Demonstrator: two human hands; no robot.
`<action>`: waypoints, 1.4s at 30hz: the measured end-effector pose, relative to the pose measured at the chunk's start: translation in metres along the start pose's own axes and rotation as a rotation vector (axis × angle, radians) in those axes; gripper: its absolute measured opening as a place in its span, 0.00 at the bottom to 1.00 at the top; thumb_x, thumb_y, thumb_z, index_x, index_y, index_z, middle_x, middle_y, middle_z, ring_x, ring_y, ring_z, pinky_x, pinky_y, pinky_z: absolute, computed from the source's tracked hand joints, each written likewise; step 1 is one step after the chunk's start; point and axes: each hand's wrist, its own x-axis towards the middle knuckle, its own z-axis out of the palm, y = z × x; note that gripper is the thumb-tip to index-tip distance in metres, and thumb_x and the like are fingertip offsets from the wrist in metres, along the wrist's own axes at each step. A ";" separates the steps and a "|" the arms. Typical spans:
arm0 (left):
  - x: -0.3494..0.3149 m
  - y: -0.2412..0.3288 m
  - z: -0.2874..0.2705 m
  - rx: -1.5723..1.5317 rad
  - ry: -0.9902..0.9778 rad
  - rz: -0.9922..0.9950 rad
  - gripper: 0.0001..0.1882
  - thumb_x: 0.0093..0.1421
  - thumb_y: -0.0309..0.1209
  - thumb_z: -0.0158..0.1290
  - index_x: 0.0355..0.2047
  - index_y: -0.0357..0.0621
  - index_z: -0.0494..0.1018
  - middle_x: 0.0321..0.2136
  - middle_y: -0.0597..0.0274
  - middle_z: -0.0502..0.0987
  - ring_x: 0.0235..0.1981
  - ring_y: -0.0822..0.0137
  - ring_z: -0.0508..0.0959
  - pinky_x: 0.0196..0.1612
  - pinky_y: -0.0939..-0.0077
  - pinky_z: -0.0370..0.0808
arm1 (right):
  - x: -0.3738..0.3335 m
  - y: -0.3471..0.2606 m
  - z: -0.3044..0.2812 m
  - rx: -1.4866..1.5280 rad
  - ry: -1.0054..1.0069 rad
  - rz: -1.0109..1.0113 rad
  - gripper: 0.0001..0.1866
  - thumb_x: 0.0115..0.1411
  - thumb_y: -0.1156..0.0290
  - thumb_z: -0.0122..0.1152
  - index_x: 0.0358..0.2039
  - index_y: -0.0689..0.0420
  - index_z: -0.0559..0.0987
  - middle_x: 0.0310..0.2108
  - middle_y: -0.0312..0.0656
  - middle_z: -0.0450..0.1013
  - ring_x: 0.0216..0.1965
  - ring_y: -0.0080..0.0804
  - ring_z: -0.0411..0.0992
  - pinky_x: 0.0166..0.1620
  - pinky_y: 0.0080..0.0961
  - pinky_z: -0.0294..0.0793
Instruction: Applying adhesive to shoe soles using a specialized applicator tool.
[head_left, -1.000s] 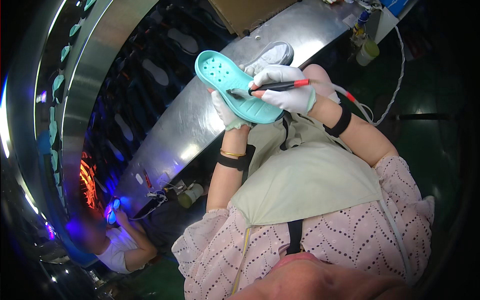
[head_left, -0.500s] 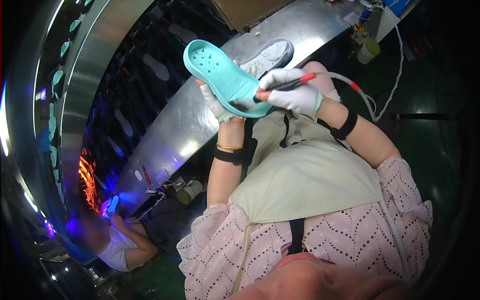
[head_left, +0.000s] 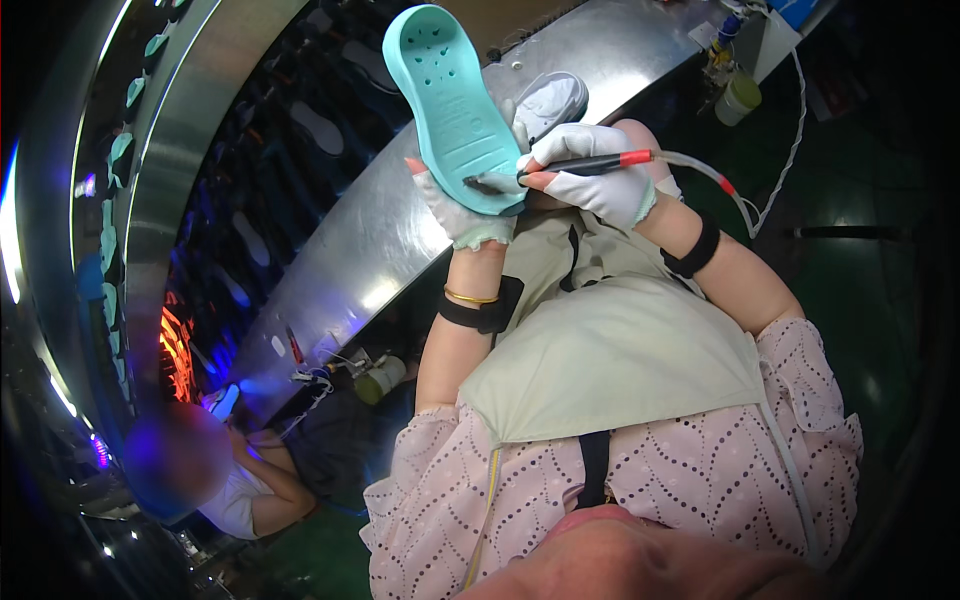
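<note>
A turquoise shoe sole, with small holes in its toe end, is tilted up above the metal bench. My left hand, in a white glove with bare fingertips, grips it from beneath near the heel; most of its fingers are hidden behind the sole. In my right hand, gloved the same way, is a black brush with a red band and a hose at its back end. The brush's bristles touch the inside of the heel. Just behind the hands lies a white shoe, partly covered by them.
The metal bench runs diagonally, beside a dark belt carrying shoe parts. A pale hose loops off to the right, near a yellow-green jar. Another person sits at the far left, holding a lit shoe part.
My left hand has moved slightly right and swung the sole more upright, its toe end now higher. The brush stays at the heel and points more sideways. The other person's head has shifted.
</note>
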 end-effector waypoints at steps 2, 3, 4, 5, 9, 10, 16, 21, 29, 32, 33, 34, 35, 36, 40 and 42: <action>0.000 0.003 0.003 0.080 0.055 0.039 0.41 0.56 0.64 0.38 0.59 0.46 0.58 0.55 0.51 0.65 0.54 0.45 0.67 0.55 0.50 0.66 | -0.001 0.000 0.007 0.088 -0.068 -0.149 0.05 0.51 0.74 0.65 0.27 0.59 0.76 0.28 0.35 0.74 0.30 0.19 0.71 0.37 0.17 0.70; 0.000 0.005 0.003 0.079 0.054 0.038 0.41 0.56 0.64 0.38 0.59 0.46 0.58 0.55 0.51 0.65 0.54 0.45 0.67 0.55 0.50 0.66 | -0.001 -0.007 0.005 -0.276 -0.122 -0.249 0.06 0.50 0.74 0.65 0.27 0.58 0.76 0.29 0.36 0.75 0.31 0.24 0.73 0.37 0.21 0.71; 0.000 0.007 0.004 0.034 0.019 -0.005 0.41 0.55 0.63 0.40 0.60 0.48 0.57 0.57 0.49 0.63 0.56 0.44 0.64 0.56 0.48 0.65 | -0.003 -0.005 0.008 -0.239 -0.161 -0.208 0.08 0.49 0.72 0.67 0.28 0.58 0.77 0.29 0.37 0.75 0.31 0.29 0.74 0.36 0.24 0.71; 0.000 0.009 0.005 -0.011 -0.015 -0.047 0.40 0.55 0.61 0.43 0.61 0.50 0.56 0.58 0.47 0.60 0.57 0.42 0.62 0.56 0.47 0.64 | -0.004 -0.005 0.008 -0.185 -0.172 -0.184 0.08 0.49 0.72 0.67 0.28 0.58 0.77 0.29 0.37 0.74 0.31 0.29 0.73 0.36 0.23 0.71; 0.001 0.016 -0.001 0.021 -0.133 -0.140 0.41 0.55 0.61 0.42 0.61 0.47 0.56 0.58 0.46 0.61 0.57 0.42 0.63 0.56 0.48 0.64 | 0.006 -0.002 0.002 0.049 -0.109 -0.088 0.06 0.49 0.75 0.66 0.29 0.59 0.77 0.27 0.38 0.72 0.31 0.27 0.70 0.36 0.20 0.69; 0.003 0.017 0.000 0.076 -0.126 -0.155 0.41 0.55 0.61 0.42 0.61 0.46 0.56 0.57 0.46 0.61 0.56 0.42 0.63 0.56 0.48 0.64 | 0.005 0.000 0.002 0.049 -0.107 -0.087 0.06 0.49 0.75 0.66 0.29 0.59 0.77 0.27 0.38 0.72 0.31 0.27 0.70 0.36 0.20 0.69; 0.007 0.033 0.000 0.084 -0.103 -0.257 0.43 0.56 0.62 0.39 0.61 0.41 0.55 0.56 0.43 0.63 0.55 0.42 0.66 0.54 0.49 0.68 | -0.012 0.006 0.010 -0.073 -0.175 -0.144 0.05 0.52 0.77 0.64 0.28 0.60 0.76 0.31 0.37 0.74 0.32 0.24 0.72 0.36 0.20 0.70; 0.008 0.043 0.006 -0.016 -0.092 -0.295 0.40 0.56 0.60 0.41 0.59 0.43 0.58 0.56 0.46 0.63 0.55 0.40 0.64 0.55 0.44 0.66 | -0.021 -0.011 0.010 0.307 -0.150 0.366 0.05 0.55 0.75 0.62 0.32 0.59 0.76 0.35 0.36 0.75 0.35 0.18 0.71 0.41 0.18 0.71; 0.011 0.054 0.005 0.267 -0.001 -0.386 0.34 0.61 0.55 0.38 0.54 0.36 0.64 0.47 0.47 0.72 0.46 0.55 0.75 0.50 0.64 0.72 | 0.017 -0.006 0.002 -0.115 -0.418 -0.219 0.12 0.49 0.79 0.67 0.34 0.59 0.75 0.37 0.38 0.75 0.41 0.27 0.73 0.46 0.22 0.71; 0.017 0.062 -0.003 0.349 0.046 -0.475 0.31 0.61 0.52 0.39 0.50 0.35 0.68 0.42 0.49 0.75 0.42 0.57 0.77 0.46 0.68 0.74 | 0.022 -0.010 -0.001 -0.095 -0.525 -0.014 0.11 0.46 0.79 0.68 0.31 0.59 0.77 0.36 0.39 0.75 0.40 0.29 0.73 0.46 0.23 0.72; 0.017 0.063 0.000 0.400 0.105 -0.528 0.30 0.61 0.51 0.40 0.49 0.36 0.69 0.42 0.50 0.76 0.41 0.58 0.77 0.45 0.68 0.75 | 0.022 -0.009 -0.004 -0.028 -0.516 0.123 0.11 0.45 0.81 0.68 0.31 0.60 0.77 0.35 0.40 0.76 0.39 0.30 0.74 0.45 0.23 0.73; 0.018 0.064 0.003 0.450 0.163 -0.582 0.29 0.61 0.51 0.41 0.48 0.36 0.69 0.41 0.52 0.76 0.40 0.58 0.78 0.43 0.68 0.75 | 0.021 -0.012 -0.009 -0.030 -0.512 0.125 0.11 0.45 0.81 0.68 0.31 0.60 0.77 0.35 0.40 0.76 0.39 0.30 0.74 0.45 0.23 0.73; 0.016 0.064 0.008 0.527 0.183 -0.610 0.27 0.61 0.50 0.43 0.47 0.38 0.71 0.40 0.54 0.77 0.37 0.59 0.78 0.41 0.68 0.76 | 0.022 -0.018 -0.015 -0.042 -0.522 0.159 0.12 0.45 0.82 0.68 0.31 0.60 0.78 0.34 0.41 0.76 0.38 0.30 0.74 0.45 0.24 0.74; 0.016 0.064 0.008 0.528 0.185 -0.607 0.27 0.61 0.50 0.43 0.47 0.38 0.71 0.40 0.54 0.77 0.37 0.59 0.78 0.41 0.68 0.76 | 0.024 -0.022 -0.019 -0.055 -0.530 0.194 0.12 0.44 0.83 0.67 0.31 0.60 0.78 0.34 0.41 0.76 0.38 0.30 0.74 0.45 0.24 0.74; 0.018 0.066 0.009 0.542 0.191 -0.674 0.26 0.60 0.50 0.45 0.47 0.39 0.70 0.39 0.54 0.77 0.36 0.59 0.78 0.37 0.66 0.77 | 0.032 -0.027 -0.018 -0.207 -0.508 -0.016 0.11 0.43 0.84 0.65 0.30 0.61 0.78 0.34 0.41 0.76 0.37 0.29 0.74 0.44 0.23 0.73; 0.022 0.066 0.005 0.590 0.214 -0.682 0.26 0.61 0.50 0.44 0.48 0.40 0.69 0.39 0.53 0.76 0.36 0.59 0.78 0.37 0.65 0.77 | 0.034 -0.025 -0.020 -0.205 -0.517 0.049 0.11 0.43 0.84 0.65 0.30 0.61 0.78 0.34 0.40 0.76 0.37 0.29 0.74 0.43 0.23 0.73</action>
